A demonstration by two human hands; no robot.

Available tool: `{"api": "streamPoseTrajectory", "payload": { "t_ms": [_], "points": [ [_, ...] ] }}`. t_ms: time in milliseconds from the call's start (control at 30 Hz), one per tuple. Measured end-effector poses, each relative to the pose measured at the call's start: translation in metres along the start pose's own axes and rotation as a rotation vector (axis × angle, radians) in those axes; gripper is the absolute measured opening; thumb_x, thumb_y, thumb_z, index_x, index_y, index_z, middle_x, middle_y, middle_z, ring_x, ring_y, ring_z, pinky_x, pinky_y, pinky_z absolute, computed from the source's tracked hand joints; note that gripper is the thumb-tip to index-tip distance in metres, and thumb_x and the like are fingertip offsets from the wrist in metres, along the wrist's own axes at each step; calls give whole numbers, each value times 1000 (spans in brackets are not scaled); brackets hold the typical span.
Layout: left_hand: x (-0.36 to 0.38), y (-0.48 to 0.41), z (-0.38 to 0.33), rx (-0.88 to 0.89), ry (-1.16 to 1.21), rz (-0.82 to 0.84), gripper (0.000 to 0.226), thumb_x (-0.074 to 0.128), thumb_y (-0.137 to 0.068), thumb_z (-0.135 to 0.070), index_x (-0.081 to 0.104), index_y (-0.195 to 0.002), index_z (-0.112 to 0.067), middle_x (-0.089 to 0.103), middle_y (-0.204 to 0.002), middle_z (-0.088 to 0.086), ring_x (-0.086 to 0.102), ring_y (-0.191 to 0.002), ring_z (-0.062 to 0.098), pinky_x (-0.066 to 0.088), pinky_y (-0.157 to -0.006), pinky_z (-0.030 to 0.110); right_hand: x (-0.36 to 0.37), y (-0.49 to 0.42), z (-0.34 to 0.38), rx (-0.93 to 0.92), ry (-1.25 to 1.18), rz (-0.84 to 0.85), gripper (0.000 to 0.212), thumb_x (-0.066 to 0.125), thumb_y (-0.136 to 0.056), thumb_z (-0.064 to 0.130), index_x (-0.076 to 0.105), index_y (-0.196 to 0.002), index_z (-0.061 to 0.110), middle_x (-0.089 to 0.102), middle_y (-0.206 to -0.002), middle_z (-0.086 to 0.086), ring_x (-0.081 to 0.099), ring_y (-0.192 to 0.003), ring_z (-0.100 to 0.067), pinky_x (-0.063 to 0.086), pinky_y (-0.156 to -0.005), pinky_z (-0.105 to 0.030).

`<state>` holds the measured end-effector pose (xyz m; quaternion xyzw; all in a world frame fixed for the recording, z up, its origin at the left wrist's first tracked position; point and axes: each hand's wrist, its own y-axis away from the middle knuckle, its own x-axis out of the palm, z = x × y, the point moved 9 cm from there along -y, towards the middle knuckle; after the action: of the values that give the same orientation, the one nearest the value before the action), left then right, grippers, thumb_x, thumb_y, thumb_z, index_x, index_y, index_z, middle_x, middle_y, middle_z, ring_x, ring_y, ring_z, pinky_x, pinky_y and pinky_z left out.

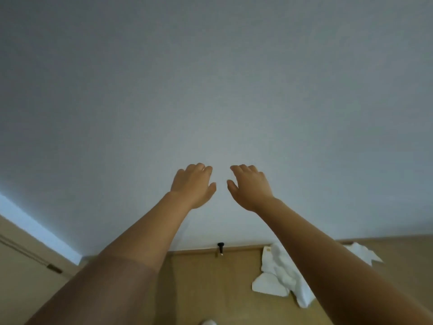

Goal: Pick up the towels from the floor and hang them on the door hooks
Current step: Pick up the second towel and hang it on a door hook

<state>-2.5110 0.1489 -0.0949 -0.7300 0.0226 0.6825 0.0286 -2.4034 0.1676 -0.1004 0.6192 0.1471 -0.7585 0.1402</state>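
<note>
Both my arms stretch forward against a plain white wall [210,90]. My left hand [194,184] and my right hand [248,186] are side by side, fingers relaxed, holding nothing. Below them is a brown wooden surface [210,289] with a small black peg [220,247] at its upper edge. A crumpled white towel [278,273] lies against the wood to the right of the peg, partly hidden by my right forearm. A second white towel [362,252] shows on the far side of that forearm. I cannot tell whether the towels hang or lie flat.
A wooden panel with a metal hinge [54,269] stands at the lower left, beside a bright strip of light [35,231]. A small white thing [208,322] peeks in at the bottom edge.
</note>
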Motion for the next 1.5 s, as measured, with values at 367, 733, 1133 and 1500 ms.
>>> {"api": "streamPoseTrajectory", "payload": {
  "t_ms": [367, 733, 1133, 1500],
  "points": [
    [101, -5, -218, 339, 30, 206, 45, 35, -96, -36, 41, -133, -11, 45, -138, 8, 44, -122, 27, 40, -95, 39, 51, 158, -200, 413, -30, 83, 42, 33, -98, 33, 40, -134, 12, 50, -134, -6, 43, -123, -26, 37, -99, -37],
    [244, -2, -349, 269, 45, 488, 43, 37, -93, -30, 40, -132, -13, 43, -137, 7, 45, -121, 28, 39, -93, 40, 146, 252, -366, 494, -37, 329, 35, 32, -97, 32, 45, -123, 13, 54, -120, -6, 48, -109, -25, 39, -90, -35],
    [386, -15, -391, 185, 62, 671, 42, 35, -95, -28, 37, -135, -15, 41, -138, 4, 44, -121, 25, 40, -92, 36, 273, 268, -440, 526, -173, 445, 33, 32, -97, 34, 46, -120, 14, 52, -120, -4, 47, -115, -23, 40, -92, -33],
    [608, -51, -394, 232, 104, 712, 39, 35, -96, -25, 39, -133, -14, 43, -136, 6, 44, -120, 27, 40, -94, 40, 496, 268, -478, 692, -245, 501, 37, 31, -98, 36, 45, -123, 12, 51, -124, -6, 45, -118, -25, 39, -92, -34]
  ]
}}
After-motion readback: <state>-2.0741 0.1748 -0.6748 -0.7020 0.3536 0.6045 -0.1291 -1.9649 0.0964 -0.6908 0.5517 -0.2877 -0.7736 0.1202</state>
